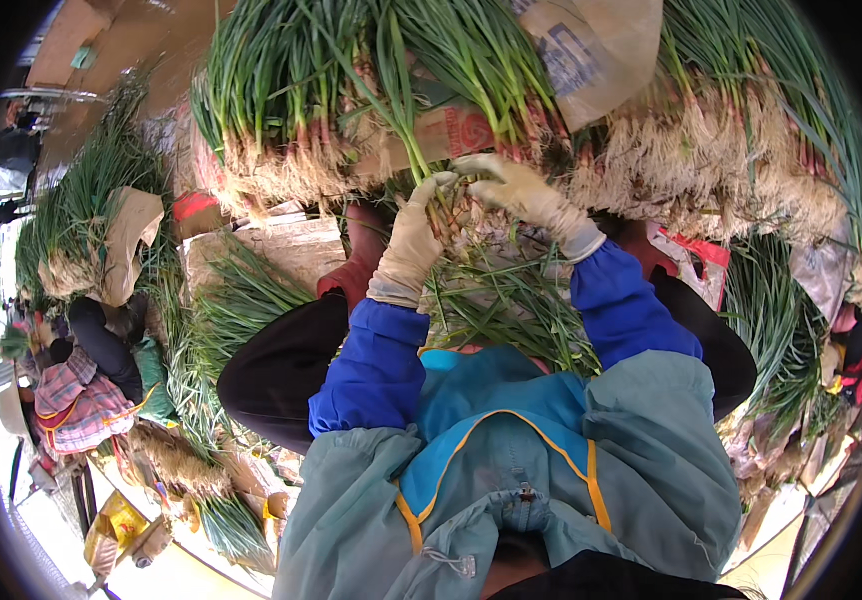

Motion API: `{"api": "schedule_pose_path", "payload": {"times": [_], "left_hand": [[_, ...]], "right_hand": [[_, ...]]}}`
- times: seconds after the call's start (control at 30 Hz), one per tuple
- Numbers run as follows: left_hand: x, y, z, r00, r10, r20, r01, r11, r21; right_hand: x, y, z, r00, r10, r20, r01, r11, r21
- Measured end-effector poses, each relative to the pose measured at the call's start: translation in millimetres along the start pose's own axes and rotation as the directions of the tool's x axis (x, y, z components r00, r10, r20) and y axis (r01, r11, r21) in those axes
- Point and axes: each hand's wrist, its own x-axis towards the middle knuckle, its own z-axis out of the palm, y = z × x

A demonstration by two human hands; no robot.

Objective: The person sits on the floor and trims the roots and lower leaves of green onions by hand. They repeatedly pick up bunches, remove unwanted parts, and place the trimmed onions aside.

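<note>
Both my hands wear pale rubber gloves, with blue sleeves above them. My left hand [410, 247] grips a few green onions [417, 154], their leaves pointing away from me and their roots hanging near my palm. Close beside their lower ends is my right hand [524, 196], thumb and fingers apart; no stalk shows clearly in it. Whether its fingertips touch the roots I cannot tell. Below the hands, between my legs, lies a loose heap of green leaves and trimmings [506, 300].
Bundled green onions [288, 150] with long roots line up ahead, more bundles [731, 142] at the right. A printed sack [596, 60] lies among them. Loose leaves [251, 292] rest on a board by my left knee. Another person [85, 397] sits at the left near further onion piles.
</note>
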Motion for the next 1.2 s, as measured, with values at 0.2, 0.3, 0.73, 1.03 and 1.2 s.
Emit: {"api": "schedule_pose_path", "payload": {"times": [0.2, 0.3, 0.73, 1.03, 1.2], "left_hand": [[-14.3, 38.2, 38.3, 0.934, 0.357, -0.029, -0.315, 0.855, 0.412], [-33.4, 77.5, 71.1, 0.717, 0.681, 0.147, -0.689, 0.662, 0.295], [54.4, 17.0, 41.6, 0.983, 0.048, -0.176, 0.065, 0.81, 0.583], [6.1, 10.8, 27.5, 0.967, 0.236, -0.096, -0.102, 0.702, 0.705], [-58.3, 47.5, 97.8, 0.905, 0.406, 0.128, -0.326, 0.468, 0.821]], "right_hand": [[-45.1, 7.1, 40.0, 0.915, 0.036, 0.402, 0.263, 0.703, -0.661], [-71.9, 9.8, 31.8, 0.697, 0.315, 0.645, 0.386, 0.592, -0.707], [29.1, -36.2, -2.6, 0.883, 0.459, -0.098, -0.4, 0.629, -0.667], [40.0, 1.4, 4.0, 0.99, -0.091, -0.11, 0.015, 0.833, -0.553], [41.9, 7.0, -6.2, 0.887, 0.224, -0.404, -0.078, 0.935, 0.346]]}}
